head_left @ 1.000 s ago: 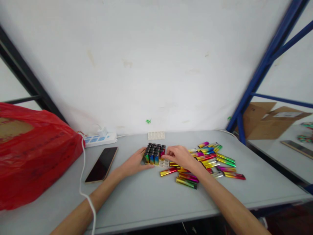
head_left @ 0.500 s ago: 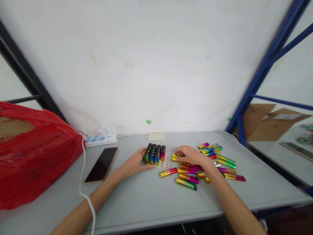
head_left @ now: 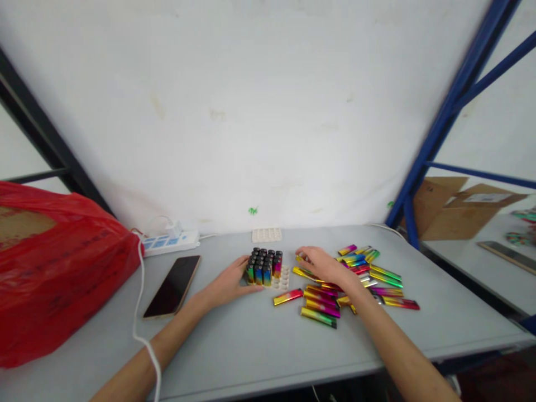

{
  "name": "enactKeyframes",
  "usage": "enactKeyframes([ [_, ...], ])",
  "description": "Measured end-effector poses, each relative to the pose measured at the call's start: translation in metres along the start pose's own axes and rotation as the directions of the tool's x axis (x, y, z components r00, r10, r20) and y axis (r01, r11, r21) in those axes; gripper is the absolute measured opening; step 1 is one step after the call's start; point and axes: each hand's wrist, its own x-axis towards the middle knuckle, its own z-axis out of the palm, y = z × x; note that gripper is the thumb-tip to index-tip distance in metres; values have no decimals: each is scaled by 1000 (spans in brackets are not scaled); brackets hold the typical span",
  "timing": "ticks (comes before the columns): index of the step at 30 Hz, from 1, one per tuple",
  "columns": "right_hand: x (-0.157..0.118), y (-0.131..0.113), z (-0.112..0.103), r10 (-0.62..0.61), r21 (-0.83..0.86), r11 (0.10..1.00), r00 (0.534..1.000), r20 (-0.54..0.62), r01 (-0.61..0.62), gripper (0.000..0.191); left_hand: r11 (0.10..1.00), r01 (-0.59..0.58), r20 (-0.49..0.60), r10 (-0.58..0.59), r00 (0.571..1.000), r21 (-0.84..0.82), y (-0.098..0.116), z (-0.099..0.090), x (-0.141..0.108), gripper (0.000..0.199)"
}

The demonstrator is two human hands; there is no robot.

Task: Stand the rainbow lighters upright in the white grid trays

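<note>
Phone (head_left: 172,286): flat, left of the white tray (head_left: 286,277), beyond the left hand.
Left hand (head_left: 230,282): at the tray's left end, gripping it between thumb and fingers.
Upright lighters (head_left: 264,267): black tops up, long axes vertical, packed in the tray's left part.
Bare sockets: tray's right side, facing the right hand.
Held lighter (head_left: 298,258): just right of the tray, gold end toward it; long axis seemingly crosswise, the rest hidden.
Right hand (head_left: 320,265): right of the tray, nearer the bare sockets' open side; fingers apparently closed on the held lighter.
Loose lighters (head_left: 320,307): right of the tray, lying flat, mostly crosswise; right hand nearer.
Change: one second ago the right hand was at the tray; now it is apart from it, over the loose lighters.
</note>
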Motion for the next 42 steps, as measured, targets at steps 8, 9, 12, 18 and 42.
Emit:
enactKeyframes([
  [8, 9, -7, -6, 232, 586, 810, 936, -266, -34, 48, 1000, 22, -2, -22, 1000, 5, -3, 2, 0, 80],
  [9, 9, -9, -7, 268, 692, 722, 933, -242, -28, 49, 1000, 24, -3, -24, 1000, 3, -3, 2, 0, 80],
  [12, 9, -18, -6, 321, 902, 431, 930, -182, 28, 46, 1000, 14, -4, -14, 1000, -1, -3, 2, 0, 79],
  [18, 10, -33, -3, 338, 981, 194, 940, -51, -16, 48, 1000, 1, -4, -1, 1000, 4, 0, 0, 0, 77],
  [42, 10, -47, 18, 284, 936, 341, 959, -19, -83, 51, 1000, -11, -9, 11, 1000, -9, 0, 1, 1, 71],
])
